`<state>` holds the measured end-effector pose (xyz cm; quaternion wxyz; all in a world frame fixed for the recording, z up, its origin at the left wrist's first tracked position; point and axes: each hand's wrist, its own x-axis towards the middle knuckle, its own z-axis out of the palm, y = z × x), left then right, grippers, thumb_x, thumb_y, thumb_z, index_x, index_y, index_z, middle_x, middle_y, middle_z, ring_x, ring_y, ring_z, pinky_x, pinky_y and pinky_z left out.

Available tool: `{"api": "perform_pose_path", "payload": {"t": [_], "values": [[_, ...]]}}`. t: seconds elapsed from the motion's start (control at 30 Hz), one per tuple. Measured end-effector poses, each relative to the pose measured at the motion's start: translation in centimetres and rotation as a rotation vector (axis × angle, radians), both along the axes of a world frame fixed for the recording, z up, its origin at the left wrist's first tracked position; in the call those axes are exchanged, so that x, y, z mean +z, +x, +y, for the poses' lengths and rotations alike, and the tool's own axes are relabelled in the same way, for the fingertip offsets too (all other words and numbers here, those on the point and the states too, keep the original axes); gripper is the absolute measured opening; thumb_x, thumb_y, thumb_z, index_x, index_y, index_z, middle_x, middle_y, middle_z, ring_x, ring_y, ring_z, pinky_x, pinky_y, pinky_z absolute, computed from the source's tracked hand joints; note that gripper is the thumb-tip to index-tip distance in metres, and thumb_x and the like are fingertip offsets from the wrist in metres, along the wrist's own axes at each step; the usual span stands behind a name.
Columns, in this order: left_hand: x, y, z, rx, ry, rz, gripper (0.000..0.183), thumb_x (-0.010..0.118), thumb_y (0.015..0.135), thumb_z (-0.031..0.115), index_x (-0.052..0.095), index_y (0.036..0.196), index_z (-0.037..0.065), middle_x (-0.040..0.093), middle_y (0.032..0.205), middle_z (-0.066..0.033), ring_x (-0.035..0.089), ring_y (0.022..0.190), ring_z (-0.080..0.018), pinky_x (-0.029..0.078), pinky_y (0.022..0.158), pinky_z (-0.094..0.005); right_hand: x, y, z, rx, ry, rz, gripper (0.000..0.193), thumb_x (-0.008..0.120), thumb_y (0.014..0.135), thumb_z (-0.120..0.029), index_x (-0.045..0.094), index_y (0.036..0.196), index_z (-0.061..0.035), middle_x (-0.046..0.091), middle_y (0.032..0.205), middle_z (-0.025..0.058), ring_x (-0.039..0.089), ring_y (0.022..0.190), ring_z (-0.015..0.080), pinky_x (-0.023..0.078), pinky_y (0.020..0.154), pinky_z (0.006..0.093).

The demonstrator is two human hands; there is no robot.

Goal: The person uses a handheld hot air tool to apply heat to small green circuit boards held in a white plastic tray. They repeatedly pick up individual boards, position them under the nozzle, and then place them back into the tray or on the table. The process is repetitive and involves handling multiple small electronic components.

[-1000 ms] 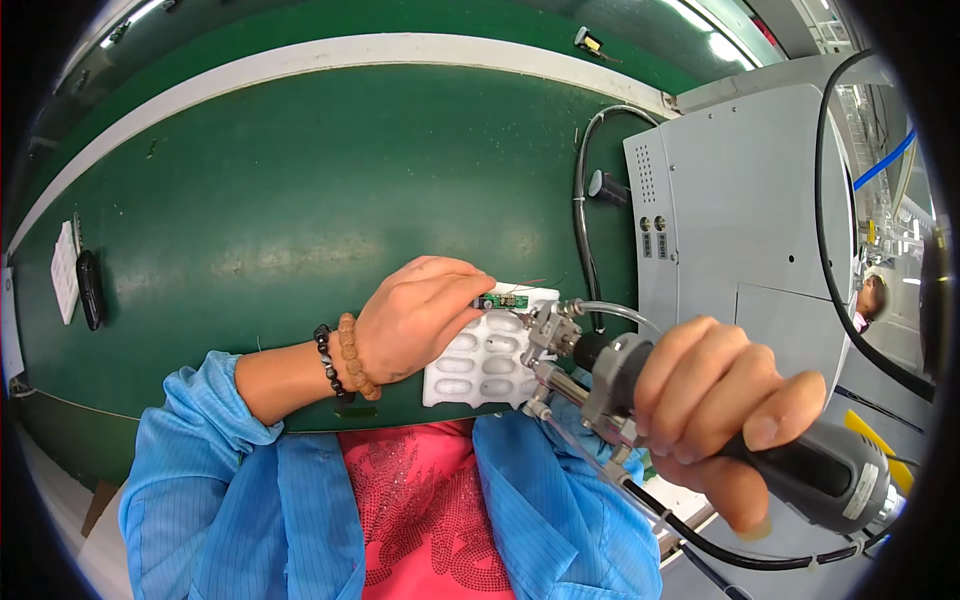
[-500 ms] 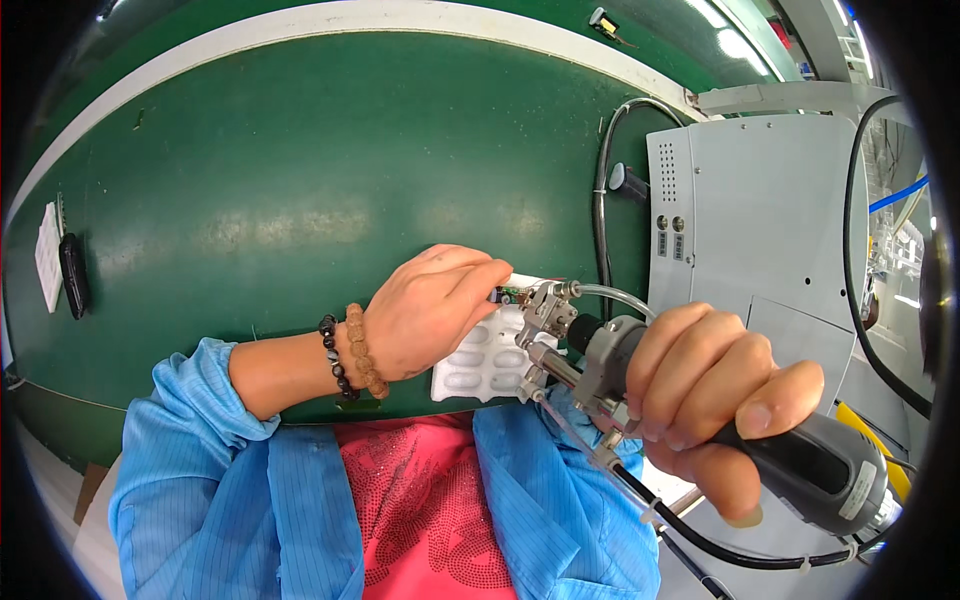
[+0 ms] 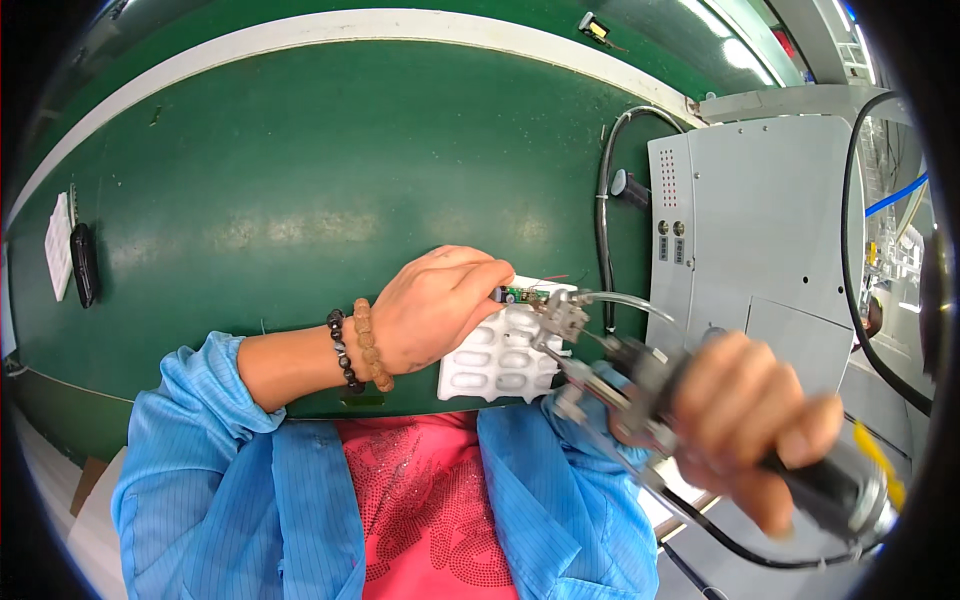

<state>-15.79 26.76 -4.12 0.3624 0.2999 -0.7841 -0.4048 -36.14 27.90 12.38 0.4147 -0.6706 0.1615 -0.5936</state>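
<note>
My left hand (image 3: 440,305) rests over the edge of a white moulded tray (image 3: 448,387) with oval pockets. Its fingers pinch one end of a small green circuit board (image 3: 528,295) that has tiny parts on it and thin wires. In my right hand (image 3: 745,415) is the black handle of what looks like a power screwdriver (image 3: 640,385), with metal fittings and hoses. The metal head of the screwdriver lies just right of the board, over the tray's far right corner; whether they touch I cannot tell. Motion blurs the right hand and the screwdriver.
A grey machine box (image 3: 770,220) stands at the right of the green table (image 3: 300,140). A black cable (image 3: 602,200) loops beside it. At the far left lie a black case (image 3: 84,265) and a white pad (image 3: 59,248). A small component (image 3: 595,28) sits beyond the white ledge.
My right hand has drawn the screwdriver to the right and toward me, so more of the circuit board shows. My left hand keeps its pinch on the board.
</note>
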Motion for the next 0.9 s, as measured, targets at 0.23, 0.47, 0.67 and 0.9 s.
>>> {"api": "perform_pose_path", "payload": {"t": [0.23, 0.47, 0.67, 0.9], "values": [[0.5, 0.6, -0.8, 0.031, -0.061, 0.042, 0.028, 0.077, 0.079, 0.008, 0.068, 0.105, 0.002, 0.070, 0.106, -0.0132, 0.066, 0.097, -0.0314, 0.053, 0.085, -0.0401, 1.4, -2.1, 2.8, -0.028, -0.051, -0.177, 0.040, 0.079, 0.086, -0.033, 0.052, 0.098, -0.0056, 0.058, 0.058, 0.0002, 0.056, 0.046, 0.0088, 0.051, 0.044, 0.0198], [5.4, 3.2, -5.8, 0.011, 0.265, -0.011, 0.022, 0.077, 0.081, 0.006, 0.071, 0.102, 0.000, 0.072, 0.096, -0.0109, 0.068, 0.089, -0.0214, 0.053, 0.081, -0.0330, 0.8, -2.7, 2.8, -0.018, -0.043, -0.150, 0.039, 0.079, 0.086, -0.029, 0.049, 0.095, -0.0067, 0.057, 0.059, 0.0010, 0.056, 0.045, 0.0090, 0.052, 0.043, 0.0210], [4.1, 5.0, -19.9, 0.461, -0.002, -0.145, 0.031, 0.072, 0.089, 0.021, 0.068, 0.115, 0.004, 0.071, 0.105, -0.0120, 0.067, 0.093, -0.0216, 0.052, 0.087, -0.0332, 1.1, -2.8, 2.2, 0.055, -0.019, -0.108, 0.040, 0.076, 0.088, -0.032, 0.048, 0.100, -0.0048, 0.054, 0.068, 0.0042, 0.054, 0.050, 0.0136, 0.049, 0.045, 0.0257], [0.6, -3.2, -29.3, 0.242, -0.494, -0.330, 0.034, 0.068, 0.090, 0.021, 0.065, 0.120, 0.006, 0.067, 0.120, -0.0151, 0.061, 0.114, -0.0351, 0.049, 0.098, -0.0412, 1.4, -3.0, 1.5, 0.049, -0.011, -0.066, 0.040, 0.075, 0.089, -0.031, 0.047, 0.101, -0.0034, 0.052, 0.072, 0.0066, 0.054, 0.052, 0.0166, 0.047, 0.046, 0.0280]]}}
